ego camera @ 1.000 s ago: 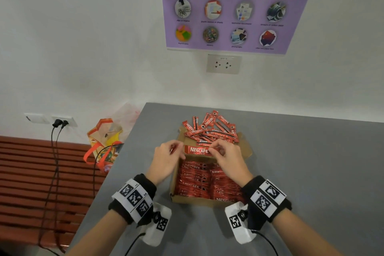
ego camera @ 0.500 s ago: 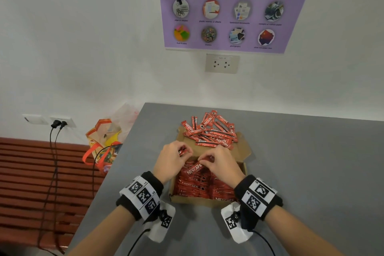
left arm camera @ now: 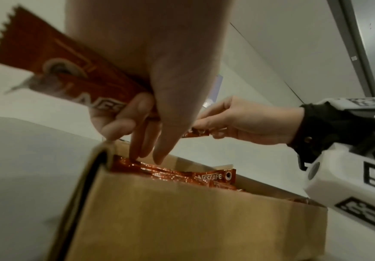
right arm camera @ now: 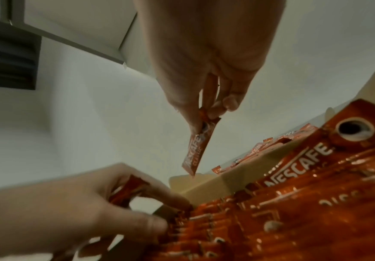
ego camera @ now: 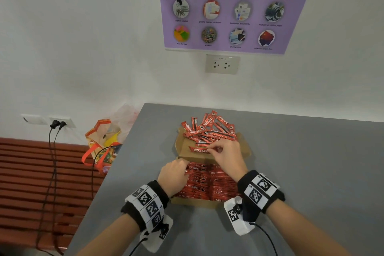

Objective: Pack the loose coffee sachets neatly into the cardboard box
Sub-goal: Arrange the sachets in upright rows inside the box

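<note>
Inside cardboard box (ego camera: 193,201), red sachets (ego camera: 207,185) lie stacked.

Both forearms reach forward over the table's near edge, each wrist wrapped in a black band with white marker tiles and a white camera block below it. The left hand (ego camera: 174,176) is lowered at the box's left wall, knuckles up, fingers pointing down; its thumb and forefinger grip a sachet (left arm camera: 70,70) while the other fingertips (left arm camera: 159,159) touch the packed row. The right hand (ego camera: 227,157) is stretched further forward over the box's far end, fingers curled, thumb and fingertips pinching one end of a second sachet (ego camera: 198,149), which hangs free below that hand in the right wrist view.
</note>
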